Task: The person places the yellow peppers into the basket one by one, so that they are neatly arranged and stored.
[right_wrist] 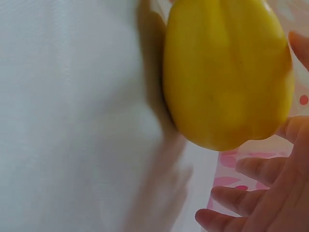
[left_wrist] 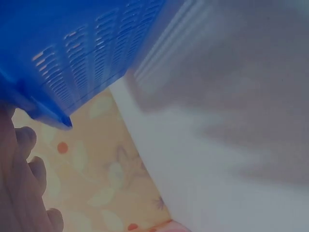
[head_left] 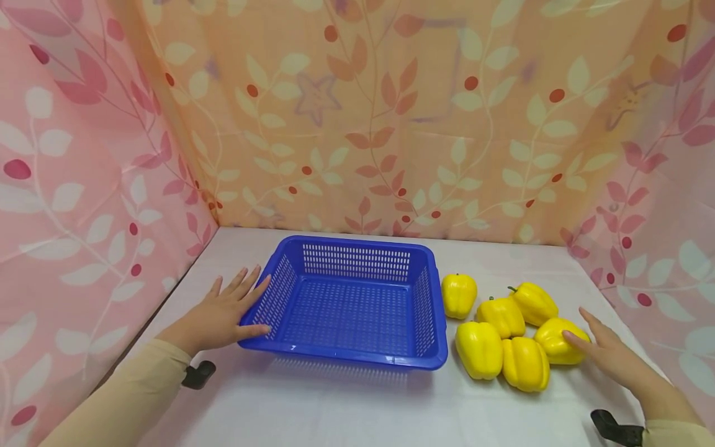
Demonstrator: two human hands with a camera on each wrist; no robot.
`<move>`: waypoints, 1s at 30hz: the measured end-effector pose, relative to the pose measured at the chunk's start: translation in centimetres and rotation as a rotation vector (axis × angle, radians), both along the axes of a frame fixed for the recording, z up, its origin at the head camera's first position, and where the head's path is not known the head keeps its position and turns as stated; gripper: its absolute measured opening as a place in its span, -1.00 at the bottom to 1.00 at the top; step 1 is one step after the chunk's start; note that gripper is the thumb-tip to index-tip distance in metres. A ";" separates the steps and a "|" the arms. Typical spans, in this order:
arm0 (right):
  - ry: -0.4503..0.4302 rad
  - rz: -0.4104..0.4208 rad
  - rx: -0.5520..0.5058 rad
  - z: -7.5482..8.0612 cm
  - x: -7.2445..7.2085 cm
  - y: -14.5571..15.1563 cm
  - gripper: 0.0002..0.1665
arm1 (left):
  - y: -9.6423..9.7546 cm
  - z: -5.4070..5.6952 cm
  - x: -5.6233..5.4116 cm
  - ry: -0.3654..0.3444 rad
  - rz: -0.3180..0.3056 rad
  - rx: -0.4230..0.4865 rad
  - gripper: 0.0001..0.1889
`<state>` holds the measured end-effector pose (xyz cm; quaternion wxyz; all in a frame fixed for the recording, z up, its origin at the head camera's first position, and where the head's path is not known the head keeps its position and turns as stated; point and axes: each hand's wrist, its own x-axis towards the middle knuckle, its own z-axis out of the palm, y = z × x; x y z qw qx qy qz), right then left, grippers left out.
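A blue perforated plastic basket (head_left: 343, 355) stands on the white table with nothing inside it. At its left side is my left hand (head_left: 226, 310), fingers spread and the thumb lying across the near left rim. In the left wrist view, the fingers (left_wrist: 37, 174) appear beside the basket wall (left_wrist: 91, 58). Several yellow bell peppers lie grouped to the basket's right. My right hand (head_left: 611, 354) is at the rightmost bell pepper (head_left: 560, 341), fingers extended and spread. The right wrist view has that bell pepper (right_wrist: 227, 72) close by the hand (right_wrist: 275, 193); whether they touch I cannot tell.
One bell pepper (head_left: 459, 295) sits close against the basket's right wall. Others, such as the front bell pepper (head_left: 526, 364), lie near one another. A floral curtain (head_left: 380, 124) hangs behind the white table (head_left: 313, 410), with pink floral curtains (head_left: 84, 186) at both sides.
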<state>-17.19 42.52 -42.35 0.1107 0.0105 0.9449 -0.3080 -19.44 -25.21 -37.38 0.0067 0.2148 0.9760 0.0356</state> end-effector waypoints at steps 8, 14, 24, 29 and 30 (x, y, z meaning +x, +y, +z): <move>-0.047 -0.009 -0.021 -0.4 0.1 -0.3 -0.02 | 0.5 0.1 0.4 -0.005 -0.027 -0.002 0.06; -0.122 -0.031 -0.006 -0.3 0.1 -0.5 -0.04 | 0.7 0.0 0.4 -0.002 -0.048 0.020 0.03; -0.164 -0.045 0.023 -0.1 -0.1 -0.5 -0.01 | 0.7 -0.4 0.4 -0.021 -0.092 0.073 0.09; -0.147 -0.036 0.037 -0.2 0.0 -0.4 -0.04 | 0.7 -0.7 0.1 -0.021 -0.094 0.061 0.11; -0.144 -0.034 0.041 -0.2 0.0 -0.4 -0.05 | 0.7 -0.7 0.1 -0.018 -0.099 0.060 0.11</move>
